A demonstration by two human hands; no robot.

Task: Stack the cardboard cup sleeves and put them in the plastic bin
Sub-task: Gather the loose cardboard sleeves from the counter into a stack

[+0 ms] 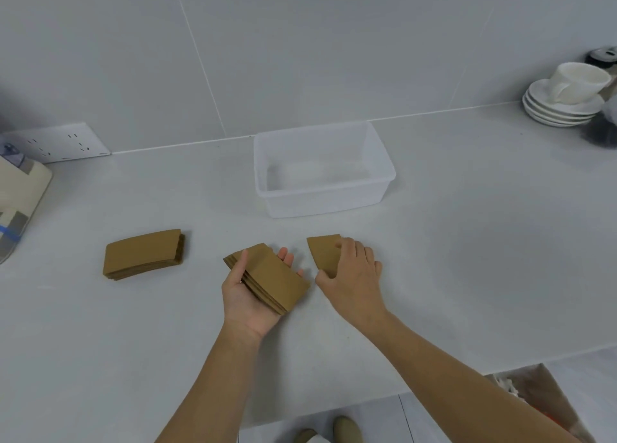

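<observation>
Cardboard sleeve stack gripped in left hand; right hand pinches single sleeve.

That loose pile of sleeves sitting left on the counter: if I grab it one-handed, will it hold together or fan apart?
Likely to fan: the left pile already shows staggered edges at its right end. Probably light and fairly stiff, like the flat stack in the left hand. A grip across its width, as there, should hold it.

No legible text, label, brand, number or sign is seen anywhere: the brown cardboard cup sleeves and the clear plastic bin are left unmarked.
</observation>
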